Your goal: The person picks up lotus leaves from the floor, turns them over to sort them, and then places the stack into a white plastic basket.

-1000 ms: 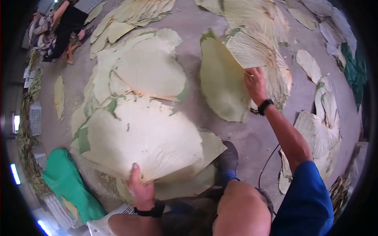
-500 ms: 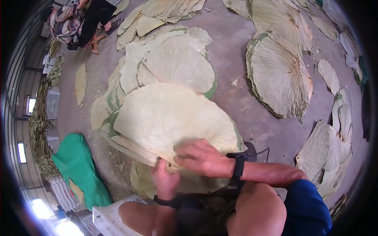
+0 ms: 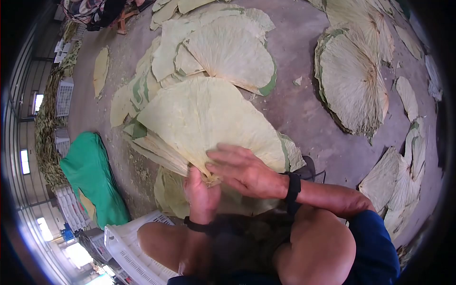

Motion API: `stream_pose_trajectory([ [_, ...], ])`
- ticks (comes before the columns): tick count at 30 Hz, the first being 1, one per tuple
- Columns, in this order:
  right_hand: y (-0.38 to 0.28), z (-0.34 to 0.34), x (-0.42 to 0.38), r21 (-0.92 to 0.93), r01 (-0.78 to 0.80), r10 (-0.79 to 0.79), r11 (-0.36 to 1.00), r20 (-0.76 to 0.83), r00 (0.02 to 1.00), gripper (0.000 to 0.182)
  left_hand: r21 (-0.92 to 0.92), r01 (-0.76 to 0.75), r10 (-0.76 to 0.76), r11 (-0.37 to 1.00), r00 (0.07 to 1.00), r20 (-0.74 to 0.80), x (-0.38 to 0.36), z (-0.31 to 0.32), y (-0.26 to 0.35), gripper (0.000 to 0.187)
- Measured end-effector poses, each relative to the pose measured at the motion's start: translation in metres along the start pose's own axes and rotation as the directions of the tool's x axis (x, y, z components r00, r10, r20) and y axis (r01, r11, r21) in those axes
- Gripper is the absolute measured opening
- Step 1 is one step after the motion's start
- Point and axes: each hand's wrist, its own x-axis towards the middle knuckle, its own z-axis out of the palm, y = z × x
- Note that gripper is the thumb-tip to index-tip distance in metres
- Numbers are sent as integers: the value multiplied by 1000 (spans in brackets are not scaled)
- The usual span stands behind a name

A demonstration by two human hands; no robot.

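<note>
Across the grey indoor floor (image 3: 304,126) lie pale leaves (image 3: 204,111).

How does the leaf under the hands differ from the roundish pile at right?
The leaf looks smoother; the pile is more wrinkled, browned along its right side. The left hand and right hand are on the leaf; neither is on the pile. Both are pale.

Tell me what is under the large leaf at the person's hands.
Under the large leaf, edges of other leaves show at left and right; whatever lies beneath its middle is covered.
</note>
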Motion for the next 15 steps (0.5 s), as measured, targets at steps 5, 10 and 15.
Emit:
stream_pose_trajectory([
  [5,0,4,-5,14,-19,19,1000,41,999,45,18,133,-133,991,991,-4,-12,28,10,44],
  [10,5,-1,-11,214,-114,110,970,27,994,47,396,163,-145,904,987,-75,-16,9,1,24],
  [15,75,-63,-55,121,-444,459,888,-178,870,43,389,78,-98,918,995,31,-6,-13,-5,14],
])
